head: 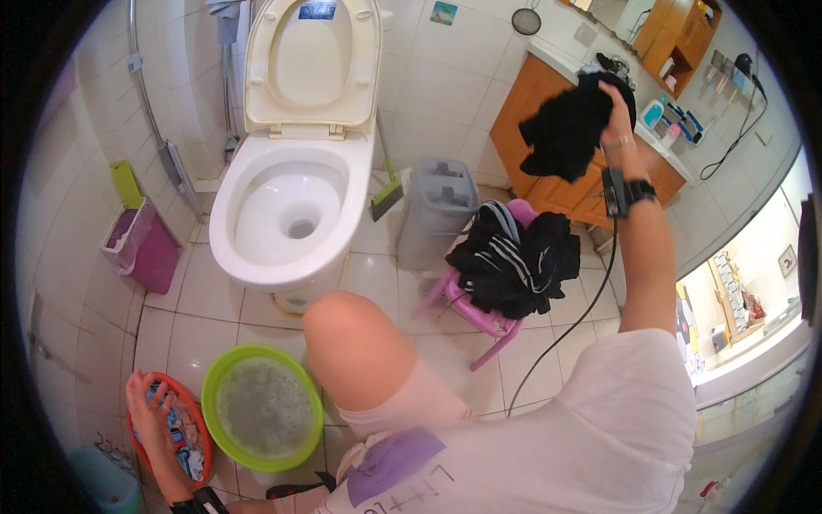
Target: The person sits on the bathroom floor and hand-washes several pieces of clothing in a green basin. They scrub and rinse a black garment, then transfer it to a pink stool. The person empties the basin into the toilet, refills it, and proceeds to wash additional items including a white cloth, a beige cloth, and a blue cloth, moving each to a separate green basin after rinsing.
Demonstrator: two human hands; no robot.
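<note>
My right hand (616, 115) is raised near the washbasin counter, gripping a black garment (565, 128) that hangs loosely from it. At the lower left, my left hand (148, 405) is over the red basin (201, 427), its fingers apart and holding nothing. Several crumpled clothes (185, 427), blue, pink and white, lie in that basin; whether my fingers touch them I cannot tell. Beside it on the floor stands a green basin (316, 411) of greyish, sudsy water (263, 405). Black clothes with white stripes (514, 257) are heaped on a pink plastic chair (498, 324).
A toilet (289, 212) with its lid raised stands ahead. Nearby are a grey lidded bin (430, 218), a green broom (387, 196) and a purple waste bin (151, 250). A cable (578, 321) hangs from my right wrist. The wooden cabinet (552, 193) is at right.
</note>
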